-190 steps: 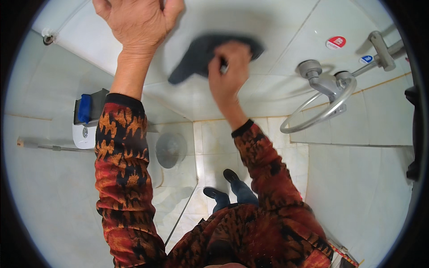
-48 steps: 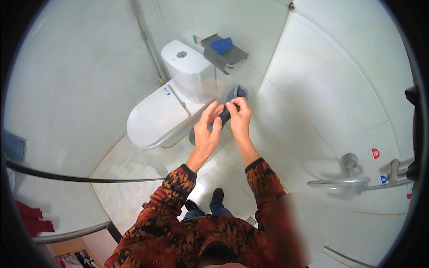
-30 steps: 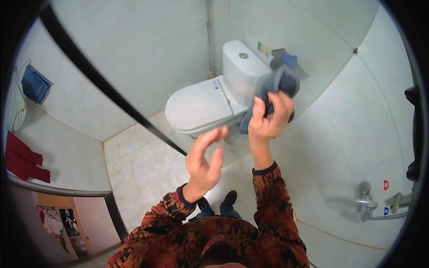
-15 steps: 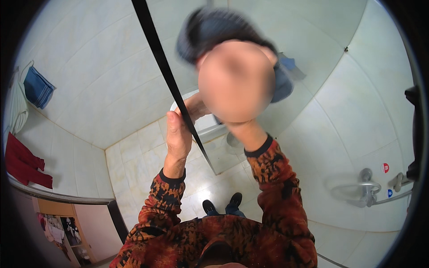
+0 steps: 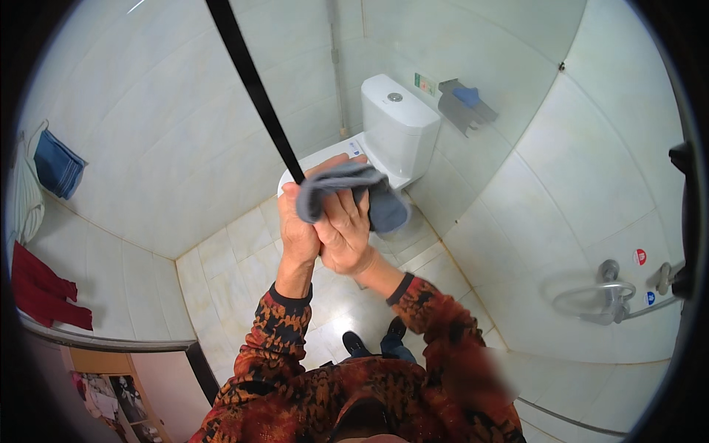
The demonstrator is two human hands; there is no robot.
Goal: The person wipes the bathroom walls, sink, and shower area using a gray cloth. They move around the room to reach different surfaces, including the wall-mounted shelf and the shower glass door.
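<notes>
Grey cloth (image 5: pixel 375 193), long axis crosswise

The cloth (image 5: pixel 389 210) looks matt, the toilet (image 5: pixel 399 131) smooth and glossy.

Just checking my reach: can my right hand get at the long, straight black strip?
Likely yes: your right hand, holding the grey fabric cloth, looks close to the black strip, with its upper part uncovered.

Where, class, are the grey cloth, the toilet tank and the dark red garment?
Grey cloth (image 5: pixel 387 204), head view: draped right part.
Toilet tank (image 5: pixel 402 142), head view: body below lid.
Dark red garment (image 5: pixel 44 286), head view: middle.
</notes>
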